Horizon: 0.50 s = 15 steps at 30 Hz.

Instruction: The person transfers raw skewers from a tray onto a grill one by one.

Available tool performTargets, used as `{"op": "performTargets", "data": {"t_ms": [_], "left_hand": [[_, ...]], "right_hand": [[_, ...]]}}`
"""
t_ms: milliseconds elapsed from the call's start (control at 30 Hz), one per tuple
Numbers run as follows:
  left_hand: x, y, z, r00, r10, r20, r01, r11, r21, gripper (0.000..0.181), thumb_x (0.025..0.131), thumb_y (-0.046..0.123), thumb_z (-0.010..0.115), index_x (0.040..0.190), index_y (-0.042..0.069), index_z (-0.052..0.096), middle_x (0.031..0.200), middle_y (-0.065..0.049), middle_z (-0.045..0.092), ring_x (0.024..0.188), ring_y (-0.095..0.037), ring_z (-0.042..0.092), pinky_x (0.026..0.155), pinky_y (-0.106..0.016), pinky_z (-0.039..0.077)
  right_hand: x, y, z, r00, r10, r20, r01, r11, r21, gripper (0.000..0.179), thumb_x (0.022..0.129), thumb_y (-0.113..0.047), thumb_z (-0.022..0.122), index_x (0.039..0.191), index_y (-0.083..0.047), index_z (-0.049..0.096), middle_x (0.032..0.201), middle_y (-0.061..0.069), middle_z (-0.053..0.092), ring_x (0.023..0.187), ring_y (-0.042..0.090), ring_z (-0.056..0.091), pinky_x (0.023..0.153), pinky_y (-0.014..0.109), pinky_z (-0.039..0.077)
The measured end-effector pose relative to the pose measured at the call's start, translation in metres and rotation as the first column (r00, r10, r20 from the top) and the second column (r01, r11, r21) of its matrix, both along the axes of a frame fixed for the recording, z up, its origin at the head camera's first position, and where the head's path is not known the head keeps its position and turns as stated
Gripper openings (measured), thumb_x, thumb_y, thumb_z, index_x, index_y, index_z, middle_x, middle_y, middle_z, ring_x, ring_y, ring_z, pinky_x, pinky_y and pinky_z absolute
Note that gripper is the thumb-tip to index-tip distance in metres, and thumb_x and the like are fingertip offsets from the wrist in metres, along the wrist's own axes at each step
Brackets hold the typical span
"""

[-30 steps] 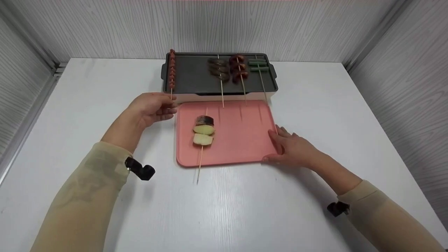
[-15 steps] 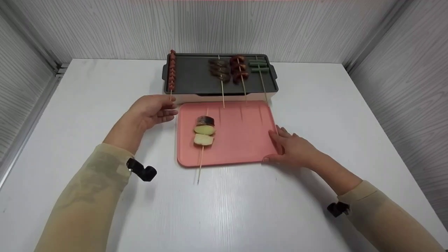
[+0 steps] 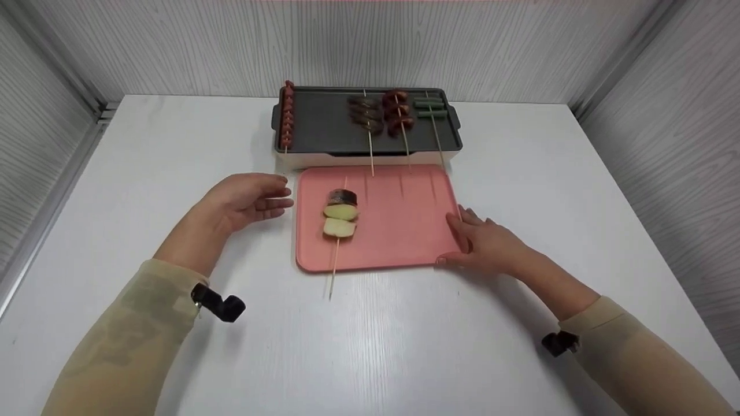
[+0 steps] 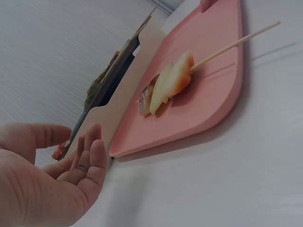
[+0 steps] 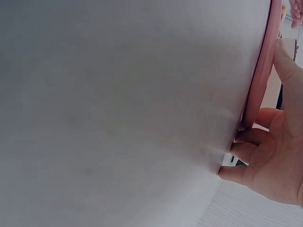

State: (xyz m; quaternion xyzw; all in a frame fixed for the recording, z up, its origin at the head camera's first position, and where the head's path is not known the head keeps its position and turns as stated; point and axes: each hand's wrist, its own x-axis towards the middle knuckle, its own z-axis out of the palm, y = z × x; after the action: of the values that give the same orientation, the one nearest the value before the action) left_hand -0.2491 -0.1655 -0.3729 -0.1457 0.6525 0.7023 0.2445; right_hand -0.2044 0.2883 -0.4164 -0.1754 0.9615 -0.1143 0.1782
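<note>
In the head view my left hand (image 3: 245,199) hovers over the table just left of the pink tray (image 3: 399,231), its fingers loosely bent with nothing between them. Above it, a skewer of red pieces (image 3: 287,118) lies at the left end of the dark grill plate (image 3: 321,121). My right hand (image 3: 488,242) holds the tray's near right corner, thumb at the near edge and fingers along the right side. On the tray's left half lies a skewer of pale and dark-skinned chunks (image 3: 340,214); its stick sticks out past the near edge.
Beyond the tray stands the grill. Also on its plate are a skewer of brown pieces (image 3: 365,115), one of reddish-brown pieces (image 3: 398,112) and one of green pieces (image 3: 429,108), their sticks reaching over the front edge. A white panelled wall (image 3: 370,46) rises behind.
My left hand has let go of the red skewer's stick and drawn back toward me. That skewer stays on the grill plate. My right hand keeps its place at the tray corner.
</note>
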Motion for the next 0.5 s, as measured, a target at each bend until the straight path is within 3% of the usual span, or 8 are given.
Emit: {"op": "performTargets", "data": {"t_ms": [233, 500], "left_hand": [[0.041, -0.006, 0.003, 0.993, -0.115, -0.019, 0.115, 0.993, -0.028, 0.052, 0.11, 0.018, 0.057, 0.156, -0.003, 0.045, 0.143, -0.021, 0.056, 0.111, -0.022, 0.073, 0.099, -0.032, 0.059], [0.086, 0.002, -0.001, 0.978, -0.206, -0.018, 0.206, 0.979, 0.0, 0.052, 0.107, 0.016, 0.064, 0.152, -0.006, 0.05, 0.124, -0.016, 0.071, 0.101, -0.02, 0.077, 0.091, -0.031, 0.062]], "right_hand": [[0.001, -0.001, 0.002, 1.0, -0.008, -0.001, 0.008, 1.0, 0.008, 0.109, 0.091, -0.075, 0.066, 0.167, -0.007, 0.029, 0.173, 0.023, 0.021, 0.16, 0.041, 0.02, 0.125, 0.064, 0.023], [0.0, 0.0, 0.0, 1.0, 0.015, 0.002, -0.015, 1.0, -0.007, 0.109, 0.092, -0.075, 0.065, 0.167, -0.006, 0.029, 0.173, 0.023, 0.021, 0.161, 0.04, 0.019, 0.126, 0.064, 0.021]]}}
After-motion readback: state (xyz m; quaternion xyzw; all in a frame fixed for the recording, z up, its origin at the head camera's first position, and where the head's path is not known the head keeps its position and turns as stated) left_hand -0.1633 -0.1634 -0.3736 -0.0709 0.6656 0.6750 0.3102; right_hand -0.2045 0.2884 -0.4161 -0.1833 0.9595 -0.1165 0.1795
